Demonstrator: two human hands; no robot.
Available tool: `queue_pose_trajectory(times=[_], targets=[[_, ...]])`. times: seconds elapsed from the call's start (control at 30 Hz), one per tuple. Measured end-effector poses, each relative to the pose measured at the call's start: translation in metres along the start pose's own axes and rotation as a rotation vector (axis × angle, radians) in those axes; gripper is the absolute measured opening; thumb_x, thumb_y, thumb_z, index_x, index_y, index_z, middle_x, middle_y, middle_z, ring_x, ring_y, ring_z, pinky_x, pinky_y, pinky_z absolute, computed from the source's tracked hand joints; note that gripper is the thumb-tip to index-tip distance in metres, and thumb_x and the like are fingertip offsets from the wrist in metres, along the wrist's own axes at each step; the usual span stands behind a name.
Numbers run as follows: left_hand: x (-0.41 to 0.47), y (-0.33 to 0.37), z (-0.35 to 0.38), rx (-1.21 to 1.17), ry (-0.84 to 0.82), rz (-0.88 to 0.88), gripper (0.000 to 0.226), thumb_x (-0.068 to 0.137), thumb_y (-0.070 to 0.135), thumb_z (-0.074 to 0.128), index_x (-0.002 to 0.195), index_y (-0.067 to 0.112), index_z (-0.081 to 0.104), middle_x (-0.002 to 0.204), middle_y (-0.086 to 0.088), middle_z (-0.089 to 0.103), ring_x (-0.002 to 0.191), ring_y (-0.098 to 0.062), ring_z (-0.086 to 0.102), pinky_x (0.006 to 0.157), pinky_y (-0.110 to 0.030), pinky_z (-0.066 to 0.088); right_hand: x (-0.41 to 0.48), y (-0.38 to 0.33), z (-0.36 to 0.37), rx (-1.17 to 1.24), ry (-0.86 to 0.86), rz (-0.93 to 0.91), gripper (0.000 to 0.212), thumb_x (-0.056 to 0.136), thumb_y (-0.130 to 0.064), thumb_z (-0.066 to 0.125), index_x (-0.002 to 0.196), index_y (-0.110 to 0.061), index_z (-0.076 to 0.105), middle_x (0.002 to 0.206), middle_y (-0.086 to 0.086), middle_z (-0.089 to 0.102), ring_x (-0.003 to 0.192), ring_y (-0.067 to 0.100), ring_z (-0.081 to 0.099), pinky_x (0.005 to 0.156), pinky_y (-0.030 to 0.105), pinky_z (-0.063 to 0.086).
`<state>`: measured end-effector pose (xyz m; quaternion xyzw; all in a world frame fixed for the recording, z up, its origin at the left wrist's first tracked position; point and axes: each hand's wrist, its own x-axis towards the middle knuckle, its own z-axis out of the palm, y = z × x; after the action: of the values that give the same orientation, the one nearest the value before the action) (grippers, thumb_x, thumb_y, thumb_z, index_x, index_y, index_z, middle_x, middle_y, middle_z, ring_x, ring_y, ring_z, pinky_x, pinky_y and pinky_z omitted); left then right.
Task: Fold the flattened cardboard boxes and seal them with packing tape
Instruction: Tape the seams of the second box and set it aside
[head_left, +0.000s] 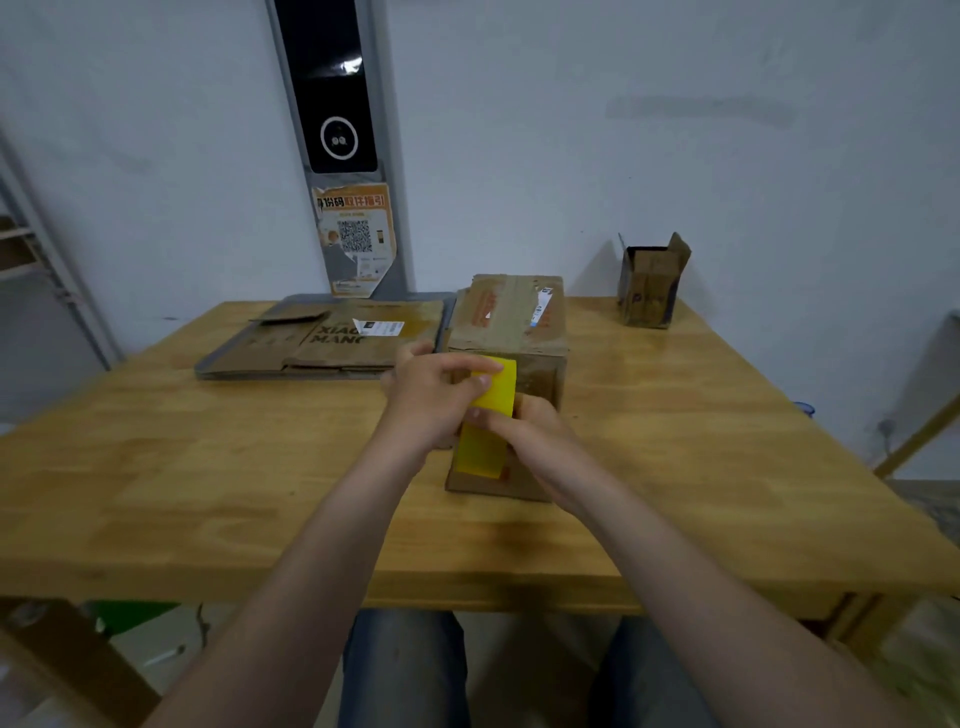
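Note:
A folded brown cardboard box (511, 322) stands in the middle of the wooden table (208, 467). A strip of yellow tape (488, 421) hangs in front of its near side. My left hand (431, 395) pinches the upper end of the strip between thumb and fingers, close to the box's top edge. My right hand (524, 426) pinches the strip lower down, at its right edge. Whether the tape sticks to the box I cannot tell. The tape roll is hidden.
Flattened cardboard boxes (322, 338) lie on a grey tray (208, 373) at the back left. A small open box (652, 283) stands upright at the back right. A pillar with a black panel and poster (356, 239) rises behind the table.

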<state>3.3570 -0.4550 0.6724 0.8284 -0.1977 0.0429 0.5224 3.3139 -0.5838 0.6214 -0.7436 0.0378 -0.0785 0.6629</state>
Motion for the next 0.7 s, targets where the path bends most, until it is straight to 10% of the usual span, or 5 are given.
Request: queue_pose_trajectory(times=[0.1, 0.2, 0.7], targets=[[-0.004, 0.007, 0.008, 0.06, 0.061, 0.169, 0.031, 0.091, 0.018, 0.074, 0.084, 0.049, 0.073, 0.125, 0.002, 0.064, 0.132, -0.022, 0.048, 0.115, -0.041, 0.034, -0.001, -0.004, -0.002, -0.024, 0.034, 0.009, 0.034, 0.075, -0.055, 0.07, 0.086, -0.024, 0.075, 0.083, 0.003, 0.076, 0.081, 0.029, 0.071, 0.065, 0.051, 0.055], [-0.006, 0.006, 0.016, -0.009, 0.03, 0.242, 0.021, 0.091, 0.006, 0.072, 0.096, 0.023, 0.082, 0.108, 0.003, 0.076, 0.113, -0.013, 0.065, 0.103, -0.039, 0.049, -0.004, -0.008, -0.008, -0.061, 0.039, 0.032, 0.037, 0.074, -0.059, 0.066, 0.078, -0.023, 0.075, 0.078, 0.0, 0.073, 0.081, 0.023, 0.07, 0.075, 0.044, 0.056], [-0.004, -0.002, 0.021, -0.149, 0.061, 0.303, 0.029, 0.095, 0.003, 0.064, 0.095, 0.03, 0.075, 0.09, 0.011, 0.073, 0.076, 0.003, 0.064, 0.065, -0.01, 0.046, -0.014, -0.01, -0.017, 0.059, -0.055, -0.045, 0.028, 0.097, -0.026, 0.068, 0.121, -0.01, 0.063, 0.097, 0.015, 0.078, 0.085, 0.038, 0.076, 0.076, 0.052, 0.061]])
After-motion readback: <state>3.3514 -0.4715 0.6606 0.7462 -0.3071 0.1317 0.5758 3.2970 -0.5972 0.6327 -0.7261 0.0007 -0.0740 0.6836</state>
